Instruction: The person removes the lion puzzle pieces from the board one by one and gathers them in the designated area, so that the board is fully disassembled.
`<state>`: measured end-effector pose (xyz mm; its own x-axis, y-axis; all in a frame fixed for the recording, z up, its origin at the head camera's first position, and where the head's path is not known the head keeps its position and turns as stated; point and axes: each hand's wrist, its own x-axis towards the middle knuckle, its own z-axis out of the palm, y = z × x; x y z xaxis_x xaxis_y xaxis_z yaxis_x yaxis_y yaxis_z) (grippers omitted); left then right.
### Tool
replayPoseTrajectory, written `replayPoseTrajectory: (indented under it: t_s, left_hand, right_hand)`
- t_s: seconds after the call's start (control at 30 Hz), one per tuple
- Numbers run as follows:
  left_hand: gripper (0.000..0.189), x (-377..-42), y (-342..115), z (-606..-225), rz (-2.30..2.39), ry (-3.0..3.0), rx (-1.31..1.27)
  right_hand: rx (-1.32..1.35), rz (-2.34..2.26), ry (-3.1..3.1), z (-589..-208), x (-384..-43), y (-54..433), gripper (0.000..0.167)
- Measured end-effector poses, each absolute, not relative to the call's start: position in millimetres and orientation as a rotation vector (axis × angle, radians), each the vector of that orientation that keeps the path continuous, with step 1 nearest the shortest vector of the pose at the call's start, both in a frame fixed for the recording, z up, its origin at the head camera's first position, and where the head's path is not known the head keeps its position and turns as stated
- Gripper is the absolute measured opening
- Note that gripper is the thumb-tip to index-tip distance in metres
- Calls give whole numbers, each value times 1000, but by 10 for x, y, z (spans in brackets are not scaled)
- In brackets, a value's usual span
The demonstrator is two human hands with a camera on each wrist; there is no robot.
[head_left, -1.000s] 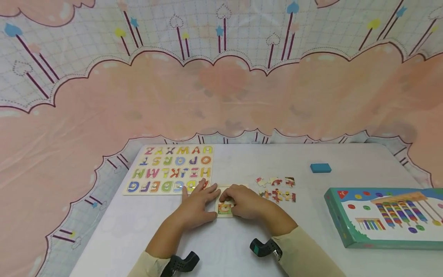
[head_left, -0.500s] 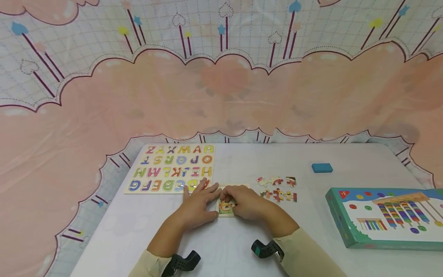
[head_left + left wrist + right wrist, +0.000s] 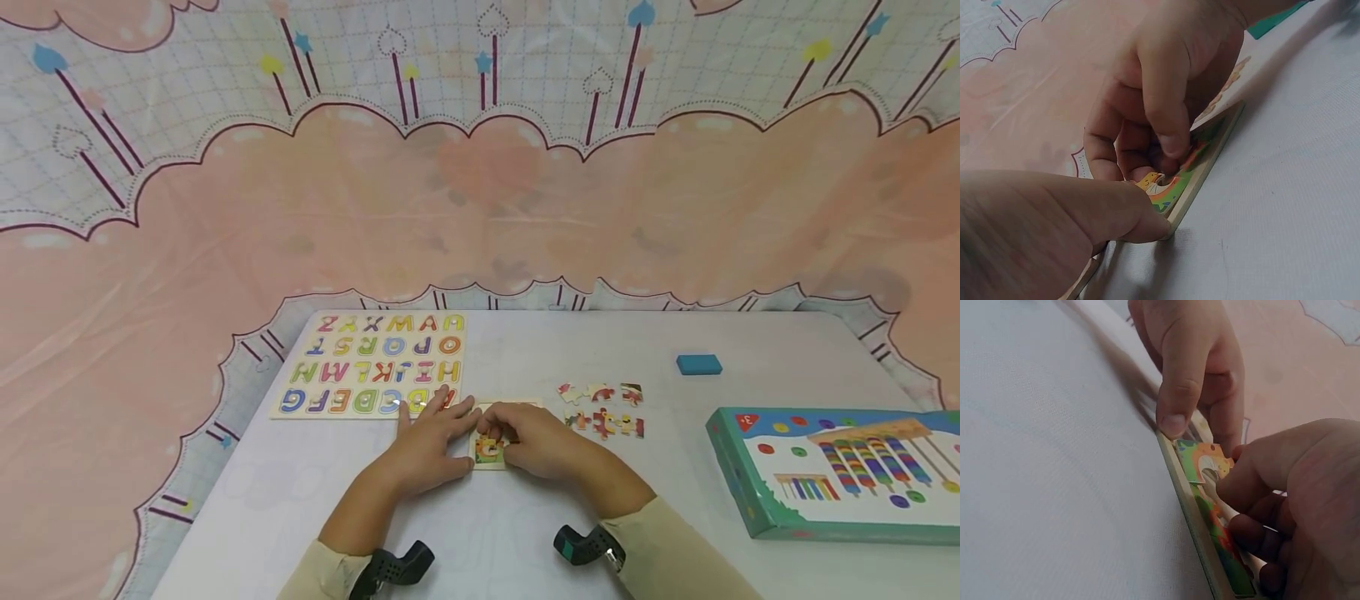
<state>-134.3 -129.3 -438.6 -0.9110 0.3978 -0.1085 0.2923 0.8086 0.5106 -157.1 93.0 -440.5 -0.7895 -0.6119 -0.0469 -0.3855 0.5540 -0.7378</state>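
Note:
A small wooden puzzle tray (image 3: 1180,481) lies between the hands. My left hand (image 3: 427,457) lies flat with spread fingers at its left side, thumb resting on the near corner of the rim. Over the tray, my right hand (image 3: 536,437) has curled fingers and pinches the edge of a puzzle piece (image 3: 1191,457) with an orange animal on green. That piece sits slightly raised in the near left corner. Beside it in the tray shows a green and red piece (image 3: 1222,534). The right hand hides much of the tray in the head view.
An alphabet board (image 3: 367,367) lies at the back left, partly under the left fingers. Several loose puzzle pieces (image 3: 602,423) are spread just right of the tray. A blue block (image 3: 699,365) lies farther back, and a green-edged toy box (image 3: 840,475) stands at the right.
The right wrist and forearm have shifted slightly to the right, while its fingers stay over the same corner. The left hand holds its place. The head view has moved a little.

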Motion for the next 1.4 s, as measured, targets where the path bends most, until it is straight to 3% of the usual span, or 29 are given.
replayPoseTrajectory:
  t_s: [0.27,1.4]
  left_hand:
    - [71,-1364,-1310,-4371,724,2777,540]
    - [72,-1365,-1316,-4352,723,2750,541]
  right_hand:
    - [-802,-1079,2510,-4422,-1564,893,24]
    - [-551,-1369,2541,-4340,-1517,1300,17]
